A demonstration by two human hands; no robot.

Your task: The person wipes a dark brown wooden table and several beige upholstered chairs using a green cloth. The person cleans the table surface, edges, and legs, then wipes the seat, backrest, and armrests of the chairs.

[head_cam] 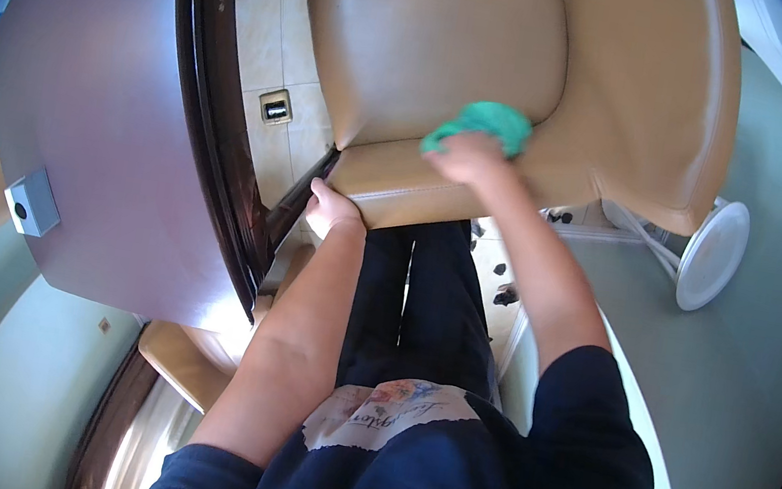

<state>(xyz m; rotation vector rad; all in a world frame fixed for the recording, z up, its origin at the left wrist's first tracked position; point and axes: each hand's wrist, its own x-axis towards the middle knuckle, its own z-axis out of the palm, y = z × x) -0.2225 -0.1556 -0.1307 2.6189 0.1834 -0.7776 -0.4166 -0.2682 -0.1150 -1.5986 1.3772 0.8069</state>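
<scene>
A tan leather-like upholstered chair (438,31) stands before me, its backrest (656,94) to the right. My right hand (468,157) holds a green cloth (489,122) against the chair, where the seat cushion meets the padded near side (399,189). Hand and cloth are slightly blurred. At the front corner of that near side, my left hand (335,212) grips the chair's edge with the thumb up; the other fingers are mostly hidden.
Left of the chair is a large table (102,95) with a dark moulded edge, carrying a small box (35,203). A metal-framed fitting (276,107) is set in the tiled floor (256,27). Dark objects (505,294) lie by my legs. A white round-based stand (714,255) is at right.
</scene>
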